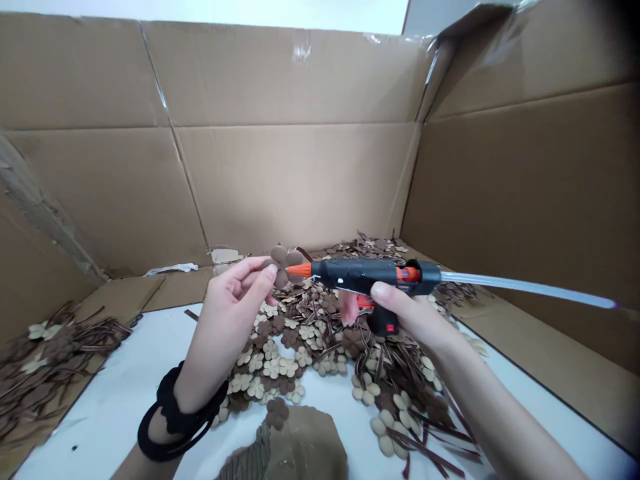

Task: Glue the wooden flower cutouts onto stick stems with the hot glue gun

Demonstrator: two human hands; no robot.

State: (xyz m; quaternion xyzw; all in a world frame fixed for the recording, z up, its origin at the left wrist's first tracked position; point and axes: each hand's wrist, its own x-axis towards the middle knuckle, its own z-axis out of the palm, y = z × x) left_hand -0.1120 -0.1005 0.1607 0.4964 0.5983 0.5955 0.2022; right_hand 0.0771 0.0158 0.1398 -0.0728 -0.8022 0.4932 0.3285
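Between the thumb and fingers of my left hand (245, 287) is a brown fabric flower (281, 257), its petals facing me. My right hand (407, 310) grips a black glue gun (357, 272) by the handle, with a finger at the red trigger. The gun lies level and points left, its orange nozzle (299, 270) at the flower's middle. From the gun's back end a long translucent glue stick (525, 285) sticks out to the right. Whether glue is coming out is too small to tell. Below both hands spreads a heap of brown and beige flowers (280, 367).
Tall cardboard walls (295, 173) enclose the back and sides of the white work surface (135, 373). Flowers with brown ribbons (430, 413) lie at the front right, and another pile (50, 360) sits at the left. A torn cardboard piece (310, 447) is at the front.
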